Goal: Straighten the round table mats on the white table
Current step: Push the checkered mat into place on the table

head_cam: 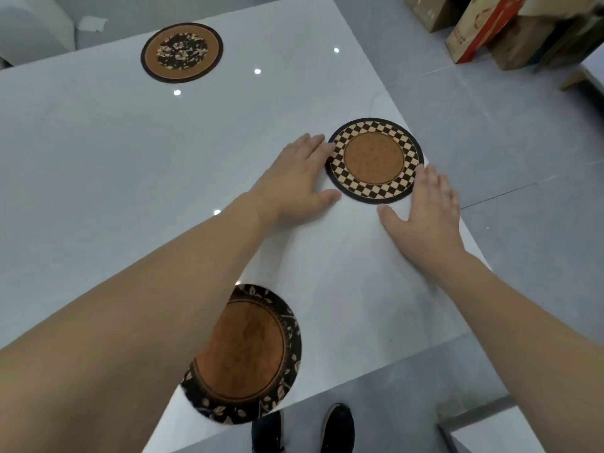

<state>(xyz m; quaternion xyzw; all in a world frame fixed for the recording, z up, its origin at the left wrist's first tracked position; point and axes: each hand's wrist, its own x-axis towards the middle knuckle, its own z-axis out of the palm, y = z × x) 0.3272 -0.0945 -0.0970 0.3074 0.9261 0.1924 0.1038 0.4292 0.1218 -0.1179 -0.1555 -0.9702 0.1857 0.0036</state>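
Three round mats lie on the white table (98, 152). A checkered mat (375, 160) with a brown centre sits near the table's right edge. My left hand (299, 178) rests flat against its left rim, fingers apart. My right hand (425, 207) lies flat at its lower right rim, fingertips touching the edge. A brown mat with a dark leaf border (251, 354) lies near the front edge, half hidden under my left forearm. A floral mat (182, 52) sits at the far side.
Cardboard boxes (510, 27) stand on the grey floor at the upper right. My shoes (336, 426) show below the table's front edge. A white chair (32, 31) stands at the far left.
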